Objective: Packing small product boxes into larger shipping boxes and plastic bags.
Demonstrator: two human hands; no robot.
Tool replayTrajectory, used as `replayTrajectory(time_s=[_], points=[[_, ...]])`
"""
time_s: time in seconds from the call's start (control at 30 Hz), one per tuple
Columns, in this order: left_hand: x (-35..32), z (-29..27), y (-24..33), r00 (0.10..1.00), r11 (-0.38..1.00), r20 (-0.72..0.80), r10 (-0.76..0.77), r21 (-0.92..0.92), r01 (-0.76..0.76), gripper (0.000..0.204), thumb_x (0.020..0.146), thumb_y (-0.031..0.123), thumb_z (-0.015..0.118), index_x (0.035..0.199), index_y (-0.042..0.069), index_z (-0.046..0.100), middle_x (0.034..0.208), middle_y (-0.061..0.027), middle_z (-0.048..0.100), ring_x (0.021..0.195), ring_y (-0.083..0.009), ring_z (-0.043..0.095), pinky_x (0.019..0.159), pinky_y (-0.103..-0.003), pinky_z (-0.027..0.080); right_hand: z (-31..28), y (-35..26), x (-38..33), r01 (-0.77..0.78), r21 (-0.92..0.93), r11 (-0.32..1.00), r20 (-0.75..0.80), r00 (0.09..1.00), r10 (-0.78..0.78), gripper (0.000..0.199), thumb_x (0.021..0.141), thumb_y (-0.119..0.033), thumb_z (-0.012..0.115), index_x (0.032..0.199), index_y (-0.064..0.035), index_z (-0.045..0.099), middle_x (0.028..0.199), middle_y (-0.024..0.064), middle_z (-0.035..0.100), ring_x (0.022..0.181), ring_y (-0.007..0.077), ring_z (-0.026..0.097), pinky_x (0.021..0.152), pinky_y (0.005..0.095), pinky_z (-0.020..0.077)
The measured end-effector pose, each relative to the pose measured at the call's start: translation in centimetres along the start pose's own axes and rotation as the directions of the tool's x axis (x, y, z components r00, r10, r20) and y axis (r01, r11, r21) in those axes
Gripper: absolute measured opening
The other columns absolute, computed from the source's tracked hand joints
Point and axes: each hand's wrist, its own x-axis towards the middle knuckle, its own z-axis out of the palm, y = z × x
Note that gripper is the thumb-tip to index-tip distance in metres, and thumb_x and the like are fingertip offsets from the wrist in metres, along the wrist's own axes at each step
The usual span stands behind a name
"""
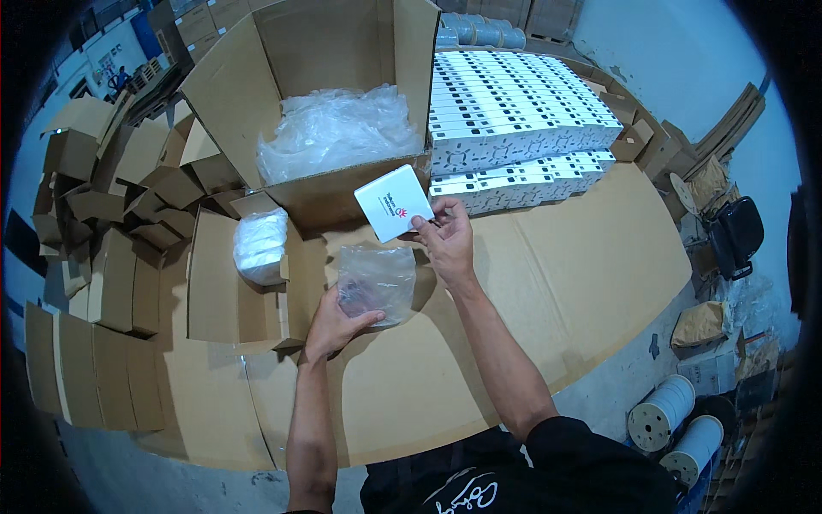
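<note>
Between finger and thumb, my right hand (447,240) grips the edge of a flat white square box with rounded corners (394,204), which bears a small red and dark print. My left hand (336,321) is closed on a clear plastic bag (377,283), just below the white box and apart from it. The bag looks thin and flat. Left of my left hand stands an open small cardboard box (214,287) with a white wrapped bundle (260,246) in it. Behind the white box rises a large open carton (342,190), holding a heap of clear plastic bags (342,128).
Stacked white boxes (522,120) form a tall block at the back right of the cardboard-covered table (548,283). Many open cardboard boxes (120,274) are piled on the left. Beyond the table's right edge are cable reels (664,411) and a dark chair (736,236).
</note>
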Motion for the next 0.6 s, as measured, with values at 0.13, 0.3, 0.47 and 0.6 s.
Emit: replayTrajectory(time_s=[0.13, 0.3, 0.47, 0.6], points=[[-0.1, 0.1, 0.2, 1.000, 0.999, -0.009, -0.003, -0.034, 0.003, 0.051, 0.074, 0.008, 0.089, 0.116, 0.000, 0.062, 0.106, -0.0049, 0.069, 0.098, -0.0138, 0.063, 0.090, -0.032, 0.053, 0.3, 0.1, -0.5, -0.061, 0.010, 0.998, 0.016, 0.998, 0.061, 0.032, 0.093, 0.002, 0.069, 0.113, -0.0035, 0.043, 0.104, 0.0096, 0.059, 0.101, 0.0201, 0.067, 0.084, 0.0356, 0.0651], [0.0, 0.1, 0.6, 0.999, 1.000, -0.024, 0.030, 0.006, -0.030, 0.051, 0.074, 0.007, 0.089, 0.117, 0.000, 0.062, 0.106, -0.0051, 0.069, 0.099, -0.0143, 0.064, 0.091, -0.032, 0.052, 0.2, -0.1, -0.9, -0.009, -0.174, 0.985, 0.089, 0.996, 0.025, 0.026, 0.096, -0.003, 0.069, 0.111, -0.0064, 0.048, 0.095, 0.0040, 0.061, 0.093, 0.0113, 0.063, 0.082, 0.0260, 0.0539], [-0.1, 0.3, 0.8, 0.997, 0.999, -0.060, 0.042, -0.026, -0.044, 0.051, 0.074, 0.007, 0.088, 0.117, 0.000, 0.063, 0.107, -0.0055, 0.070, 0.099, -0.0148, 0.064, 0.093, -0.032, 0.051, -0.2, -0.2, -0.9, -0.046, -0.164, 0.985, 0.099, 0.993, 0.063, 0.023, 0.098, -0.006, 0.068, 0.111, -0.0075, 0.049, 0.094, 0.0018, 0.060, 0.090, 0.0085, 0.059, 0.081, 0.0249, 0.0500], [-0.1, 0.2, 0.7, 0.998, 0.999, -0.053, 0.038, -0.022, -0.039, 0.053, 0.074, 0.006, 0.088, 0.119, 0.000, 0.062, 0.108, -0.0060, 0.070, 0.100, -0.0152, 0.064, 0.093, -0.032, 0.051, 0.1, -0.2, -1.0, -0.067, -0.157, 0.985, 0.113, 0.990, 0.085, 0.021, 0.099, -0.008, 0.066, 0.109, -0.0074, 0.047, 0.094, 0.0009, 0.059, 0.087, 0.0067, 0.056, 0.075, 0.0231, 0.0466]])
